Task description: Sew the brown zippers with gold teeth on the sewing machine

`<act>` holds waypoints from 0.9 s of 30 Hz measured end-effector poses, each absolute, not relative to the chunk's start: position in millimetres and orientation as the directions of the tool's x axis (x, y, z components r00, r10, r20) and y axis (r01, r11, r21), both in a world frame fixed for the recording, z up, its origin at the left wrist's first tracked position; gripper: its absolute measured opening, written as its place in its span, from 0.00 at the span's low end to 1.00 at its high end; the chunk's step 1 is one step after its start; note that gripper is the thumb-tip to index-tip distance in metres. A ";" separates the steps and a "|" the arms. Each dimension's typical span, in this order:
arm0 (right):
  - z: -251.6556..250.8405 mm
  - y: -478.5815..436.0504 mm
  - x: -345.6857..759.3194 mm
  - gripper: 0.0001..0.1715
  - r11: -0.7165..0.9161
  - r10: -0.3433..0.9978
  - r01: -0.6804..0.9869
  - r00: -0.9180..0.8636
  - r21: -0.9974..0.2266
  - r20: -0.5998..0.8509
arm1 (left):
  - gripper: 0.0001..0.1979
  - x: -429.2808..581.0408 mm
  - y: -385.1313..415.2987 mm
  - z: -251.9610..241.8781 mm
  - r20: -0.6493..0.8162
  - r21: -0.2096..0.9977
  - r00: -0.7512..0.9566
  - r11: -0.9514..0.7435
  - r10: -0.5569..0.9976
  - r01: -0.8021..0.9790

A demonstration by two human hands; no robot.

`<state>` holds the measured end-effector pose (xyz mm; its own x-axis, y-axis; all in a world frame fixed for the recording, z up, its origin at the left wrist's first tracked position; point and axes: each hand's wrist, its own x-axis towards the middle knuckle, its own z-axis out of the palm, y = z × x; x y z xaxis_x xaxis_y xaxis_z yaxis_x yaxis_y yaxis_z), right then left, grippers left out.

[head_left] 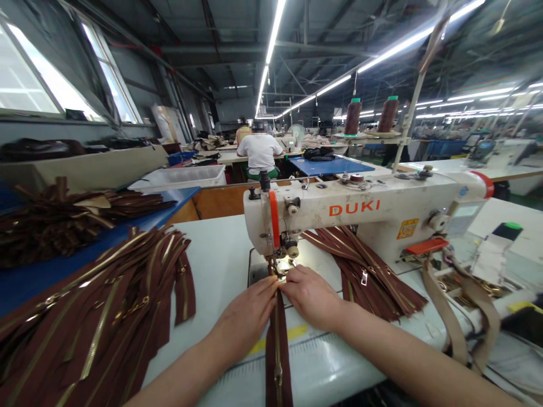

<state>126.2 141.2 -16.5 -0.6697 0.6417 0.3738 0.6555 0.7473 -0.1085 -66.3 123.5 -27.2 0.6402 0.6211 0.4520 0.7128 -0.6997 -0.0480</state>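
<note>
A brown zipper with a brass-coloured chain (278, 362) runs along the white sewing table (220, 265) and up under the presser foot (278, 265) of a white DUKI sewing machine (352, 209). My left hand (248, 314) and my right hand (309, 297) meet at the zipper just in front of the foot, fingertips pinching its tape. The stitching point is mostly hidden by my fingers. A large heap of brown zippers (97, 316) lies to my left, and a bunch of finished-looking zippers (365, 271) hangs behind the machine head.
Tan straps (462, 316) hang at the right of the machine. Another heap of brown zippers (55, 220) lies on a blue table at the left. Thread cones (352, 116) stand above the machine. A co-worker in a white shirt (259, 151) sits further back.
</note>
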 end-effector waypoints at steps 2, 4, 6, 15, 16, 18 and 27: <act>-16.0 129.4 129.3 0.11 0.738 0.655 0.663 -0.660 -0.125 0.367 | 0.17 -64.2 105.5 -23.0 0.481 -0.095 0.654 -0.706 0.584 0.701; -15.9 112.4 132.5 0.10 0.730 0.670 0.667 -0.655 -0.151 0.349 | 0.17 -61.5 82.3 -19.2 0.518 -0.136 0.670 -0.723 0.532 0.678; -16.1 94.8 134.6 0.08 0.714 0.694 0.673 -0.644 -0.192 0.323 | 0.18 -58.7 59.8 -16.6 0.544 -0.170 0.703 -0.760 0.459 0.627; -23.1 70.7 129.0 0.08 0.604 0.796 0.689 -0.494 -0.400 0.349 | 0.18 -41.9 37.0 -14.5 0.500 -0.183 0.701 -0.729 0.508 0.659; -24.6 70.7 128.2 0.08 0.600 0.799 0.690 -0.485 -0.405 0.357 | 0.17 -39.7 38.1 -13.9 0.503 -0.165 0.688 -0.723 0.523 0.671; -27.2 70.1 127.1 0.09 0.599 0.798 0.688 -0.477 -0.409 0.368 | 0.17 -35.9 39.7 -12.8 0.505 -0.122 0.663 -0.715 0.552 0.689; -27.2 67.8 123.9 0.10 0.609 0.790 0.668 -0.469 -0.427 0.394 | 0.16 -36.7 40.6 -13.2 0.503 -0.083 0.684 -0.758 0.528 0.646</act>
<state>123.9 67.8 -27.2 -0.4693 0.7904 0.3937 0.6680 0.6094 -0.4272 -36.7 40.6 -13.2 0.6840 0.5279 0.5035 0.6464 -0.7584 -0.0830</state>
